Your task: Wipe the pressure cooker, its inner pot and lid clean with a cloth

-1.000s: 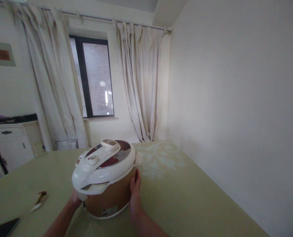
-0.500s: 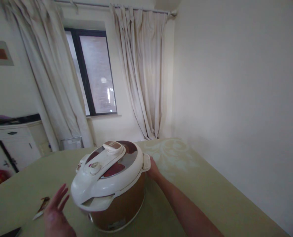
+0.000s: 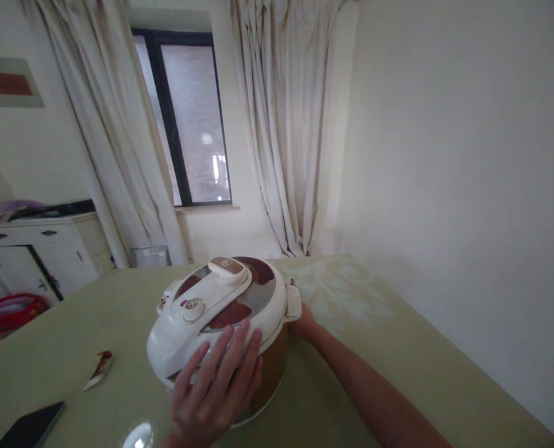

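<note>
A white and brown electric pressure cooker (image 3: pixel 264 320) stands on the table with its lid on. My left hand (image 3: pixel 214 382) lies against the front of the lid's rim, fingers stretched out, and covers part of the cooker's front. On the far right side, my right hand (image 3: pixel 304 320) is at the cooker's side handle (image 3: pixel 293 303). That handle and the body hide most of its fingers, which appear to hold on from behind and below.
A green cloth with a pale leaf pattern covers the table (image 3: pixel 352 386). On the left lie a dark phone (image 3: pixel 32 426) and a small brown and white scrap (image 3: pixel 98 370). A red basket (image 3: pixel 10 314) and a white cabinet (image 3: pixel 62 255) stand beyond the table; a wall borders its right side.
My left hand has moved right, from beside the cooker onto its front. My right hand stays at the side handle. The camera view has shifted, so more of the phone and red basket shows.
</note>
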{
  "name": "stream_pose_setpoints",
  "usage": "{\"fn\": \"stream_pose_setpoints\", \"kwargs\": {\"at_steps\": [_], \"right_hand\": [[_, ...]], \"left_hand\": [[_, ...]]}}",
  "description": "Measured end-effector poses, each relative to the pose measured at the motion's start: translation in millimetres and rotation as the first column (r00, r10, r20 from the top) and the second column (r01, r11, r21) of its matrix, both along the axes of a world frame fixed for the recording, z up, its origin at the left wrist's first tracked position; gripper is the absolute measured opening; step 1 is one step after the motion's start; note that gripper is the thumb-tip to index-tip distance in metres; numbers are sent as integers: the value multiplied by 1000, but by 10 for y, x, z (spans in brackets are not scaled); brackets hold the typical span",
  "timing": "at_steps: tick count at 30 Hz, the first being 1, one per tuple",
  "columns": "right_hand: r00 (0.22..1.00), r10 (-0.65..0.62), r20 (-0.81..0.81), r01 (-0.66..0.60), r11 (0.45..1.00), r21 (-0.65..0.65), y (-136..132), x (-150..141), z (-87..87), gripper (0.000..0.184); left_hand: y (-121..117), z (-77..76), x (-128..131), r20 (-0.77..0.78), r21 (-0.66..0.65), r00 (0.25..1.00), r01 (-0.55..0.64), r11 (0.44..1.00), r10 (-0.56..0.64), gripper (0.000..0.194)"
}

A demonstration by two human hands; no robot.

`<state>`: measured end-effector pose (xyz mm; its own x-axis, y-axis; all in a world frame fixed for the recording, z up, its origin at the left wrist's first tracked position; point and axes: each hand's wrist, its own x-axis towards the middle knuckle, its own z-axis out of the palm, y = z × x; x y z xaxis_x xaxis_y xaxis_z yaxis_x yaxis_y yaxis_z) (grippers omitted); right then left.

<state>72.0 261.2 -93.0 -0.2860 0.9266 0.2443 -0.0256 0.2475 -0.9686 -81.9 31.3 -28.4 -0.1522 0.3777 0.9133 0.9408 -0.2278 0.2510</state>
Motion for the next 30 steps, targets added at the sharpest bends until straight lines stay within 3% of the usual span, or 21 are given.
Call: {"fn": "stream_pose_setpoints", "kwargs": {"at_steps": [4,7,9,11,13,15,16,18,21,24,26,28,30], "right_hand": [[951,104,290,-116,993,22,-227,636,90,24],[878,213,430,-214,976,-45,-403,1275,227,20],[819,292,493,-268,956,-121,-514,1632,351,22],[790,260,555,-230,965,-125,-621,1833,471,31],[780,37,625,-63,998,20,-727,1840,547,39],[735,-223,640,114,972,207,-826,1693,556,44],[716,-287,636,156,954,255,-868,1590,541,48],[723,-290,627,159,953,257,-923,1393,507,49],[793,-269,546,156,957,245,-908,1242,578,30],[851,-356,387,252,922,293,-831,1263,911,34],[877,-385,286,295,904,309,-816,1297,1256,40],[929,-325,175,272,923,271,-861,1309,1646,42],[970,-235,66,212,944,254,-952,1305,2032,37]], "left_hand": [[32,1,-426,-115,-71,992,51,996,-59,53],[110,25,-787,-262,-87,960,78,993,-99,52],[154,54,-909,-344,-44,935,77,996,-88,52],[176,101,-910,-436,52,900,60,997,-32,56],[178,173,-824,-513,155,857,34,987,51,60],[160,260,-705,-535,226,836,5,974,120,62],[142,300,-646,-532,248,835,-4,969,139,62],[81,352,-543,-506,247,850,-20,969,146,62],[-70,311,-415,-462,204,881,-1,979,97,58],[-201,158,-222,-524,107,843,204,973,-119,57],[-197,66,-1,-492,-64,803,350,934,-335,62],[-88,32,294,-285,-215,830,432,876,-480,67],[109,71,618,42,-274,850,516,812,-525,76]]}}
